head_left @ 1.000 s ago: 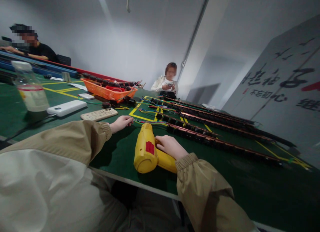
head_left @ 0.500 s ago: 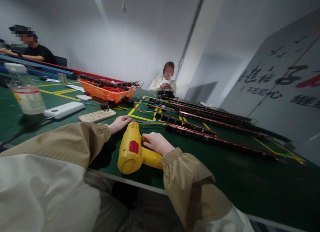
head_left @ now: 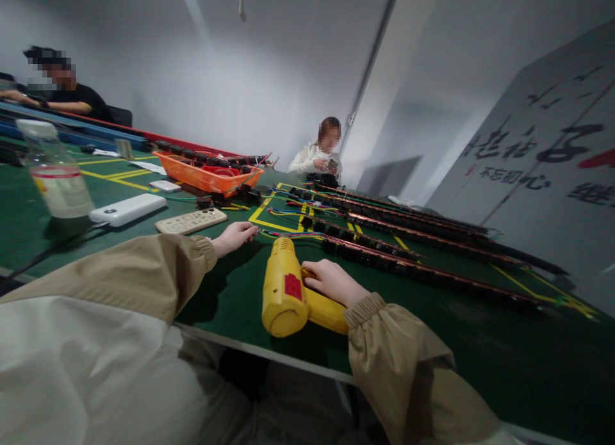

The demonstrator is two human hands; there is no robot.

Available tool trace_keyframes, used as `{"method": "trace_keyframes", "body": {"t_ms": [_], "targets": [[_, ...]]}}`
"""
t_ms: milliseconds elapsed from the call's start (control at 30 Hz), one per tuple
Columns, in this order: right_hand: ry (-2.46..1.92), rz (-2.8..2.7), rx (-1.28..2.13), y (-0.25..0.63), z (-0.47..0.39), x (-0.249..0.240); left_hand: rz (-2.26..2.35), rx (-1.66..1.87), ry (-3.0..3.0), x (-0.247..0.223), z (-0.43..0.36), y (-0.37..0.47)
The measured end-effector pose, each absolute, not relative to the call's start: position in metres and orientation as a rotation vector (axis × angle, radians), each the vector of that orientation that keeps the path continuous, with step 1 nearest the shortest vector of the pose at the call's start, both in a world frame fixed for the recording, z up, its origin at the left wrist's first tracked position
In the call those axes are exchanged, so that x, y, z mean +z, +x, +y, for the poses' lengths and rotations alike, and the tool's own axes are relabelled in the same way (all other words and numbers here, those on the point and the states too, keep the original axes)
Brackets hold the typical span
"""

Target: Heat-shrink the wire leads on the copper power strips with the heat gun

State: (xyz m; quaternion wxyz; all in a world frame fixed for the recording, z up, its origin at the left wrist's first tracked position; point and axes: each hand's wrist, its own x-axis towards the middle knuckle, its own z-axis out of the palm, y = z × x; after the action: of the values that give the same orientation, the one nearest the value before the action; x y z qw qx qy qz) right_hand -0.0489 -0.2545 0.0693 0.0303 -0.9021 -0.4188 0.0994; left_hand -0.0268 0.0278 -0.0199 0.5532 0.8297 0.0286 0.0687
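Observation:
My right hand (head_left: 331,281) is wrapped round the handle of a yellow heat gun (head_left: 284,291) with a red label. The gun's nozzle points away from me, just below a bundle of coloured wires (head_left: 288,234). My left hand (head_left: 235,237) pinches the left end of those wires between thumb and fingers. To the right the wires run into a long dark strip (head_left: 384,259) with copper-coloured lines and black blocks along it. The gun's nozzle hides a little of the table beneath the wires.
Several similar strips (head_left: 413,227) lie further back. An orange basket (head_left: 202,176) of black parts, a phone in a patterned case (head_left: 191,221), a white power bank (head_left: 127,210) and a bottle (head_left: 57,176) stand on the left. Two people sit beyond the green table (head_left: 461,362).
The heat gun has moved to the right along the wires with my right hand. My left hand stays at the wire ends, which now show more plainly.

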Motion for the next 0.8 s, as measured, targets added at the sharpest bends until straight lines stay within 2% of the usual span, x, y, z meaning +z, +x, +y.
{"method": "trace_keyframes", "body": {"t_ms": [400,800], "targets": [[-2.880,-1.099,0.285,-0.037,-0.305,0.078,0.048,0.152,1.964,-0.023,0.030,-0.027],[-2.987,-1.031,0.220,-0.040,-0.315,0.083,0.048,0.129,1.991,-0.025,0.031,-0.025]]}}
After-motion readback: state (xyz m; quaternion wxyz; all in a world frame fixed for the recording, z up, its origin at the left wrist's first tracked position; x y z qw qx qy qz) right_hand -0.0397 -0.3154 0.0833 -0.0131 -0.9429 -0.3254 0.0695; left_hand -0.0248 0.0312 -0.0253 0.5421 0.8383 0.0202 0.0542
